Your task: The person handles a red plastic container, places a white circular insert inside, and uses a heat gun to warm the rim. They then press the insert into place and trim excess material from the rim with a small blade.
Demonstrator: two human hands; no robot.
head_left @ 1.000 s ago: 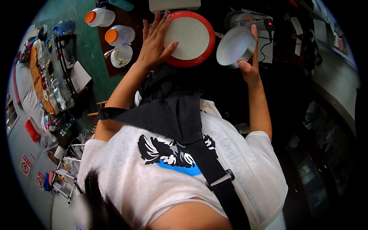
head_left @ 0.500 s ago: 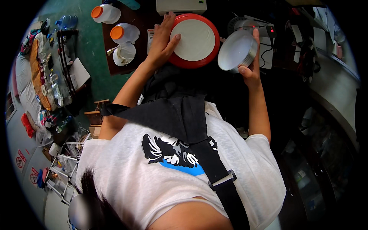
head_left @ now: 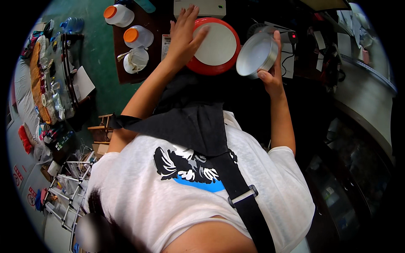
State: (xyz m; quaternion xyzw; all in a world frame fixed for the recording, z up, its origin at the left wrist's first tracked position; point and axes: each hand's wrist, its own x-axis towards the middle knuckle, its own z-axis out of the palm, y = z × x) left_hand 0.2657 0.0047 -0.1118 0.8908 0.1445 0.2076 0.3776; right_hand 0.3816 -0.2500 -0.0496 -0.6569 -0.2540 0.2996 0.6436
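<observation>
A round red turntable-like disc (head_left: 231, 63) with a pale, smooth round top (head_left: 217, 44) lies on the dark table before me. My left hand (head_left: 183, 42) is over its left edge, fingers stretched and thumb spread over the pale top. Whether the palm touches it I cannot tell. In my right hand (head_left: 273, 69) is a shallow round metal cake pan (head_left: 256, 55), gripped by its side with the thumb in front and fingers behind. The pan is tilted, its pale inside facing left toward the disc, and looks to hold nothing.
Left on the table (head_left: 122, 71) stand two clear jars with orange lids (head_left: 130, 35) and a white tub (head_left: 142, 55) with crumpled wrapping. A white box (head_left: 202, 7) sits behind the disc. A device with a red display (head_left: 291, 37) and its cable lie behind the pan.
My left hand has lifted slightly and shifted away from me along the disc's edge. The pan in my right hand has come a little left, nearer the disc.
</observation>
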